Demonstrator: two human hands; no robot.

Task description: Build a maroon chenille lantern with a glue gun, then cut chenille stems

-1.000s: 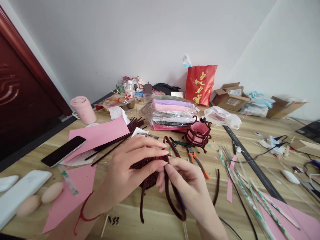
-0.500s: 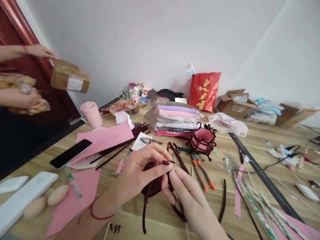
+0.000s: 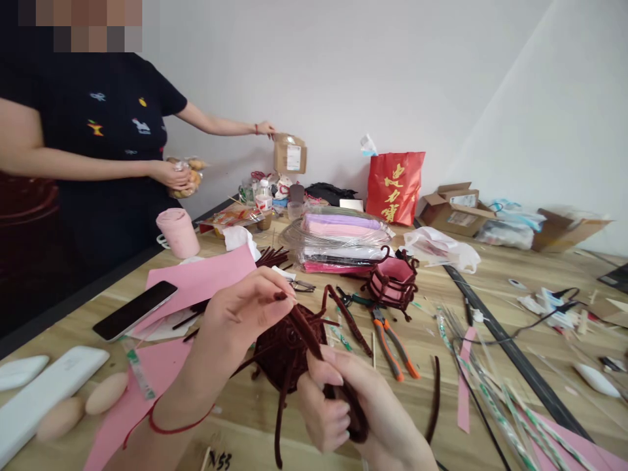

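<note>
A dark brown pipe cleaner (image 3: 305,330) runs between my two hands. My left hand (image 3: 240,320) pinches its upper end between thumb and fingers. Lower down, my right hand (image 3: 348,399) is closed around the same pipe cleaner, which loops out below the fingers. Behind and under them on the table lies a dark brown pipe-cleaner piece (image 3: 275,356) with several loose ends sticking out, partly hidden by my hands. A folded brown pipe cleaner (image 3: 350,317) lies beyond it. Farther back stands a brown frame basket (image 3: 392,281) with pink inside, beside orange-handled pliers (image 3: 392,343).
At the left lie a phone (image 3: 135,311), pink sheets (image 3: 206,278), a white power bank (image 3: 53,399) and two eggs (image 3: 105,392). Plastic-wrapped bundles (image 3: 343,242) and a red bag (image 3: 395,190) stand behind. A co-worker (image 3: 98,131) holds a cardboard box (image 3: 290,156) and a bag of food.
My hands have moved apart, stretching the pipe cleaner between them and uncovering the brown piece beneath. The co-worker has carried the box rightward over the table's back.
</note>
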